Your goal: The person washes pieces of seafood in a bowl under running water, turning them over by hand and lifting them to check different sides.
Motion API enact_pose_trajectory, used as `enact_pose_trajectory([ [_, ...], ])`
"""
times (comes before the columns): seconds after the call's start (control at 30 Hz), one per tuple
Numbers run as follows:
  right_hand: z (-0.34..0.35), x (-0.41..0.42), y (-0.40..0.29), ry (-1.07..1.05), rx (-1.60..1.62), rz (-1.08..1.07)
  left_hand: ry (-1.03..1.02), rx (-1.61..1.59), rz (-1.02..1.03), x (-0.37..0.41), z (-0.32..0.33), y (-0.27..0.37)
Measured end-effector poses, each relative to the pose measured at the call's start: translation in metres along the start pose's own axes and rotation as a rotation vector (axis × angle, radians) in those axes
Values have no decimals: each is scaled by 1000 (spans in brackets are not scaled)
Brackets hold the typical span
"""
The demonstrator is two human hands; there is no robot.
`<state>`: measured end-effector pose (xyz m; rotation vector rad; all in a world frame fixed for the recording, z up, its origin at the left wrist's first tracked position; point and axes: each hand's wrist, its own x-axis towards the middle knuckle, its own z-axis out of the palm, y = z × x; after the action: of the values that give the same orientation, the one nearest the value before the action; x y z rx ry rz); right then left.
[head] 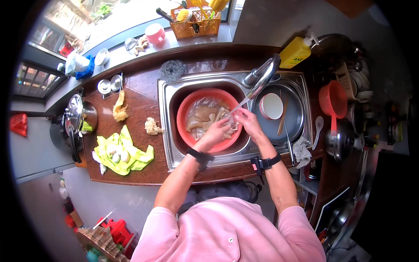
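A red plastic basin [182,131] sits in the left bowl of a steel sink [166,144]. Pale, translucent pieces of food [203,114], whose kind I cannot tell, lie in water inside it. Water runs from the chrome faucet [263,77] towards my hands. My left hand [217,131] reaches over the basin, its fingers at a clear, wet piece. At the basin's right rim my right hand [248,121] has its fingers at the same piece under the stream. Both hands are close together, and their grip is partly hidden by water and blur.
The right sink bowl holds a grey pan [268,129] with a white bowl [271,106] and chopsticks [282,116]. Left on the counter, eggs [124,156] rest on a yellow-green cloth [144,159]. A steel-wool scourer [172,70] lies behind the sink, and a yellow pump bottle [295,52] stands behind the faucet.
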<state>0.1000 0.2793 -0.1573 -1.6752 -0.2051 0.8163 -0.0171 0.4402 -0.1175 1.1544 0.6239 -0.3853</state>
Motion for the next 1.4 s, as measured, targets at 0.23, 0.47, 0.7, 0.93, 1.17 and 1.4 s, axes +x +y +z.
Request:
enact_pose_trajectory([
  [0.23, -70, -4, -45, 485, -38, -86, 350, 171, 128, -18, -85, -37],
  [0.47, -119, 40, -92, 471, 162, -95, 437, 29, 42, -50, -109, -48],
  [0.7, -125, 62, -114, 408, 174, -43, 451, 28, 31, -58, -111, -54],
  [0.93, -124, 62, -119, 437, 169, -21, 421, 62, 29, -49, -119, -63],
  [1.17, -135, 71, -107, 435, 188, -38, 381, 126, 19, -39, -119, -68],
  [1.4, -131, 71, -108, 420, 171, -35, 368, 120, 32, -34, -123, -71],
])
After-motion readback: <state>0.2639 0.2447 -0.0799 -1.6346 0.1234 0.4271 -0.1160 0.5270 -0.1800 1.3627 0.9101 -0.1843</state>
